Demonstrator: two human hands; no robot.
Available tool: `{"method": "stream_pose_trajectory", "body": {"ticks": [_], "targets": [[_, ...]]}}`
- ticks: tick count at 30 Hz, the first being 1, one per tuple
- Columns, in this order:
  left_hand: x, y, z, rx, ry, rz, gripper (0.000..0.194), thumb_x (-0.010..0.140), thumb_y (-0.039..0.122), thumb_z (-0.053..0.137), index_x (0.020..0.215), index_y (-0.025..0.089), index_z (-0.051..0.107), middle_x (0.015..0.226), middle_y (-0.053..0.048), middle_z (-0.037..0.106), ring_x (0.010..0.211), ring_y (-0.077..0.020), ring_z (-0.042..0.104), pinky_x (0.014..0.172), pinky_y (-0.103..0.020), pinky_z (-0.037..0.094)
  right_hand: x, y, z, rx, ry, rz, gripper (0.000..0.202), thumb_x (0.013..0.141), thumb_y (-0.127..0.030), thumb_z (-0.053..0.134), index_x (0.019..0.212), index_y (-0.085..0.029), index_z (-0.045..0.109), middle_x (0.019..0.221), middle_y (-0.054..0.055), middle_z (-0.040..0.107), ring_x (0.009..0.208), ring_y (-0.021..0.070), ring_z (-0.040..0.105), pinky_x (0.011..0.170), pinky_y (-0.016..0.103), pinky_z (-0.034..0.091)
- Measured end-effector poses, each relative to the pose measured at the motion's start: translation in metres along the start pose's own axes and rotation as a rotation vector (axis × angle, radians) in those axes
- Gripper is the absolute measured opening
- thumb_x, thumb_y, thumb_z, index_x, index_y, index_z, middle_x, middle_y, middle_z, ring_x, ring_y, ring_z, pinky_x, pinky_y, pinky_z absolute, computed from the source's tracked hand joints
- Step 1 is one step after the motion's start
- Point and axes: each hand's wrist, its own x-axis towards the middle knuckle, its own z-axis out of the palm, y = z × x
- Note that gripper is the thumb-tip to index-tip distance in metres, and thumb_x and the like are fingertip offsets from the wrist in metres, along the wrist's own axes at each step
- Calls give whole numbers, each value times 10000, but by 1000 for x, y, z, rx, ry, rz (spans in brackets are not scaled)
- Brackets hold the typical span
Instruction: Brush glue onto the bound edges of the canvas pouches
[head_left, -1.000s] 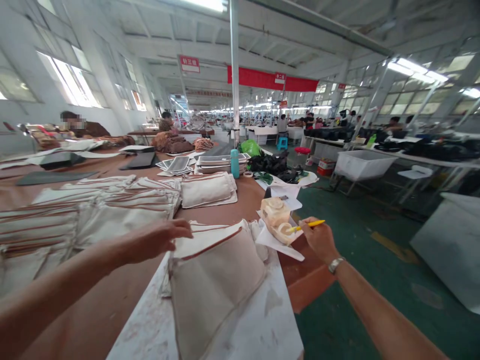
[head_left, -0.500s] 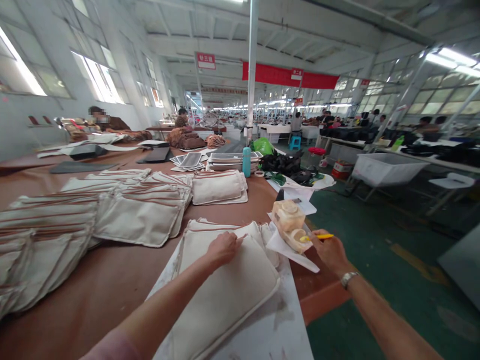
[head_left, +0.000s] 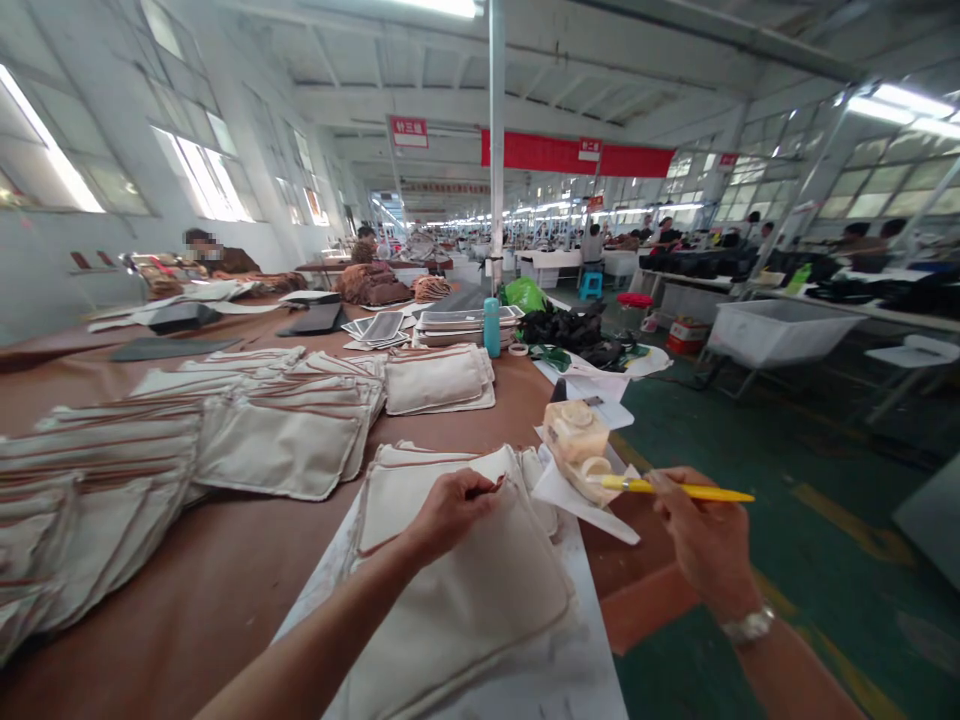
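**Cream panel (head_left: 472, 600) pinched, yellow brush (head_left: 716, 493) gripped**

The left hand (head_left: 454, 508) pinches the panel's far edge; the right hand (head_left: 705, 540) grips the brush beside a crusted plastic container (head_left: 576, 430). Smooth, seam-edged and lightly creased, the panel lies over other cream panels (head_left: 427, 460) on the tabletop (head_left: 255, 560). Far beyond, a red-and-white sign (head_left: 409, 132) reads "针三组".

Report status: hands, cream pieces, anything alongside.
Left hand at upper edge of top cream piece. Right hand holding yellow tool. Cream pieces stacked over white sheet; container beside them, right.
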Motion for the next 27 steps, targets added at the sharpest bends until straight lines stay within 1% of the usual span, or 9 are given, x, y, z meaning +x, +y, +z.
{"method": "stream_pose_trajectory", "body": {"ticks": [2, 5, 8, 11, 15, 17, 22, 24, 27], "targets": [[-15, 9, -2, -27, -6, 74, 270, 795, 385, 639, 866, 160, 768, 817, -25, 637, 742, -153, 564, 652, -221, 412, -14, -31, -9, 191, -23, -27, 374, 958, -523, 571, 878, -177, 690, 638, 22, 585, 540, 177, 533, 510, 274, 423], [-35, 22, -3, -64, -45, 171, 218, 818, 335, 660, 884, 171, 788, 824, -30, 625, 739, -145, 572, 671, -223, 419, -33, -77, -14, 517, -146, -104, 231, 944, -396, 653, 844, -189, 677, 733, 25, 600, 612, 164, 527, 560, 266, 443], [-52, 34, -3, -97, -107, 213, 202, 836, 315, 667, 902, 174, 796, 821, -36, 625, 733, -138, 580, 663, -215, 422, -45, -106, -10, 578, -294, -176, 177, 956, -312, 651, 816, -205, 670, 782, 23, 611, 705, 169, 550, 603, 249, 453], [-66, 42, -4, -108, -147, 236, 192, 840, 312, 675, 879, 170, 797, 804, -35, 617, 729, -134, 579, 655, -210, 419, -48, -113, -6, 525, -336, -232, 181, 957, -300, 639, 804, -208, 665, 739, 11, 601, 683, 163, 548, 580, 238, 448], [-77, 47, -7, -127, -160, 216, 203, 838, 336, 687, 843, 160, 788, 784, -28, 602, 706, -128, 561, 635, -213, 405, -48, -113, -14, 425, -258, -273, 177, 952, -281, 629, 797, -204, 661, 736, 18, 620, 664, 168, 560, 543, 238, 433], [-80, 48, -8, -125, -173, 213, 222, 840, 359, 689, 853, 162, 790, 779, -25, 598, 698, -126, 551, 624, -215, 394, -52, -117, -20, 409, -232, -290, 159, 951, -261, 629, 804, -206, 656, 739, 18, 623, 650, 166, 564, 528, 236, 428], [-84, 51, -8, -93, -195, 222, 209, 864, 345, 669, 863, 177, 793, 783, -21, 592, 700, -121, 551, 622, -207, 396, -66, -133, -22, 374, -323, -418, 166, 941, -215, 606, 779, -202, 635, 650, -10, 572, 531, 134, 511, 501, 237, 413], [-86, 50, -7, -106, -194, 242, 199, 866, 331, 667, 876, 176, 791, 793, -25, 602, 721, -127, 572, 637, -206, 412, -69, -133, -20, 368, -299, -405, 166, 947, -213, 602, 784, -203, 631, 654, -12, 572, 534, 131, 512, 503, 234, 410], [-90, 51, -7, -117, -186, 285, 167, 854, 298, 683, 891, 177, 793, 804, -28, 616, 745, -132, 596, 657, -203, 432, -73, -128, -21, 401, -254, -335, 160, 962, -228, 599, 807, -209, 633, 692, 1, 588, 579, 146, 539, 526, 245, 422]]}}
